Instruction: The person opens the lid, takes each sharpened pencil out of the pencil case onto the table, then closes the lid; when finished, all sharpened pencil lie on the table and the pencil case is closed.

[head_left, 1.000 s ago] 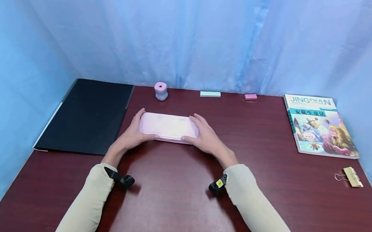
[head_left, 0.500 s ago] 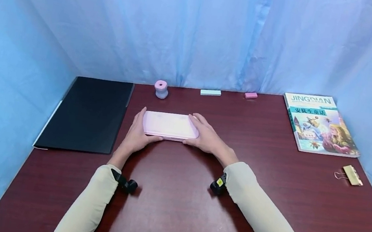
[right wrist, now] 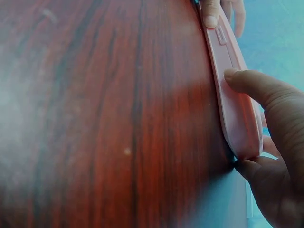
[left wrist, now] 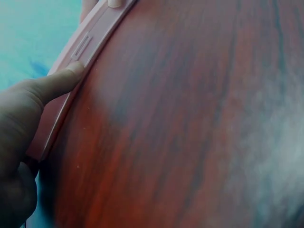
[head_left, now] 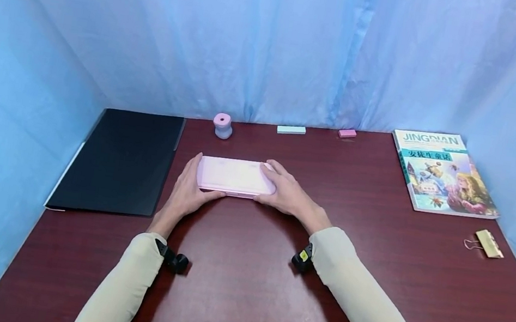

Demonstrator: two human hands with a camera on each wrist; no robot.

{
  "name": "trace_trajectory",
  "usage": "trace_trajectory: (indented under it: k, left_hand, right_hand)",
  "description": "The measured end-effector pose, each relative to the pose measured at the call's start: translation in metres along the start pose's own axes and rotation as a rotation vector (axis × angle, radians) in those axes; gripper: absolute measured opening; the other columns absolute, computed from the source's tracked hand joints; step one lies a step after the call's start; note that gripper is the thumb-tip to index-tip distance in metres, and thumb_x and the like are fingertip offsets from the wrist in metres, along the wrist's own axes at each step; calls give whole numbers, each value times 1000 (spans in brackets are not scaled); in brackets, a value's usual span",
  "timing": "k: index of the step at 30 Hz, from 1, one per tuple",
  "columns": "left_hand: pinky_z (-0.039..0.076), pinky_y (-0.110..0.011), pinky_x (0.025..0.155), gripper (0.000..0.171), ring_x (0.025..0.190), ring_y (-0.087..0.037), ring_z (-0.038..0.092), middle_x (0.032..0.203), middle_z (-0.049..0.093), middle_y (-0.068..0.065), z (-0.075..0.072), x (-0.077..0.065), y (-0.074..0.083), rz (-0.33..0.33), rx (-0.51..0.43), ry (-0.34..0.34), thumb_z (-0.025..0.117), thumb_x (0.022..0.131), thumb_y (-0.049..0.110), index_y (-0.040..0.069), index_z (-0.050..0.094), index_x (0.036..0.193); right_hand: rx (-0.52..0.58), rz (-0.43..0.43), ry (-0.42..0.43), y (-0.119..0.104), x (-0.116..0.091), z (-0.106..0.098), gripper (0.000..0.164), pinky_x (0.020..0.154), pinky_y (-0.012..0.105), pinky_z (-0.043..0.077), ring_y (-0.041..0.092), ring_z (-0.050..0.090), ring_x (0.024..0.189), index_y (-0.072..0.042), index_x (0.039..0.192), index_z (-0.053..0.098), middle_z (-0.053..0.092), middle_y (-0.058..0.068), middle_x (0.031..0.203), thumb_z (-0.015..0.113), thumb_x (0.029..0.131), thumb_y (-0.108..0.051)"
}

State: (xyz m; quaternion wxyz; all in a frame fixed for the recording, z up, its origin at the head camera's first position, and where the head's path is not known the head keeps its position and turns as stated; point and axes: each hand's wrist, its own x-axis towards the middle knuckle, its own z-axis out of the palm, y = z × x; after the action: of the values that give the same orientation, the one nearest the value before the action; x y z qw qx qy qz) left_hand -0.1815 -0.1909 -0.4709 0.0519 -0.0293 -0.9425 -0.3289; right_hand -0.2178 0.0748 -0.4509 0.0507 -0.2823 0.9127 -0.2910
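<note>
Left grip [head_left: 187,189] slightly nearer the right grip [head_left: 289,194], left end of pink case [head_left: 235,175] shifted rightward

Pink case [head_left: 236,175], closed, lying level.
Rect. w/ rounded ends, v. pale top, seam along near side & small slot-shaped detail (approx. mid-length); long side runs L–R over the table [head_left: 243,269], L hand [head_left: 186,189] gripping one end, R hand [head_left: 287,193] the other; underside contact unclear.

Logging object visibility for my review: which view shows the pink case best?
The head view: the pink case shows most of its top between the left hand and right hand. The wrist views show mainly its front side, cropped by the frame.
</note>
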Motion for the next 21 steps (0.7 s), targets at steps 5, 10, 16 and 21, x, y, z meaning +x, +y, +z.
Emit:
trace_trajectory:
  k: [5, 10, 16, 21]
  left_hand:
    - [25, -46, 106, 113, 134, -26, 25, 150, 21, -11, 1, 0, -1, -14, 23, 2, 72, 66, 61, 10, 14, 148]
    - [25, -48, 106, 113, 134, -27, 25, 150, 21, -12, 1, 1, -1, -28, 28, 0, 72, 66, 60, 10, 12, 148]
    - [25, -48, 106, 112, 134, -28, 24, 150, 20, -13, 1, 0, -1, -31, 47, -5, 72, 67, 59, 8, 13, 148]
    - [27, -48, 105, 111, 132, -28, 27, 148, 22, -14, 0, -1, 0, -7, 58, -3, 72, 67, 59, 5, 16, 147]
  right_hand:
    - [-22, 10, -25, -1, 0, -1, 83, 103, 43, 30, 31, 31, 131, -9, 143, 32, 26, 12, 148, 71, 78, -41]
    - [-34, 2, -31, -2, 1, -3, 81, 102, 44, 31, 32, 34, 129, -9, 143, 32, 26, 13, 147, 70, 78, -40]
    - [-29, -31, -22, -2, 1, -4, 81, 102, 42, 33, 30, 36, 127, -8, 142, 33, 29, 13, 146, 71, 78, -39]
    - [-24, -39, -24, -1, 0, -5, 81, 102, 41, 33, 28, 36, 128, -8, 143, 33, 29, 12, 146, 70, 78, -40]
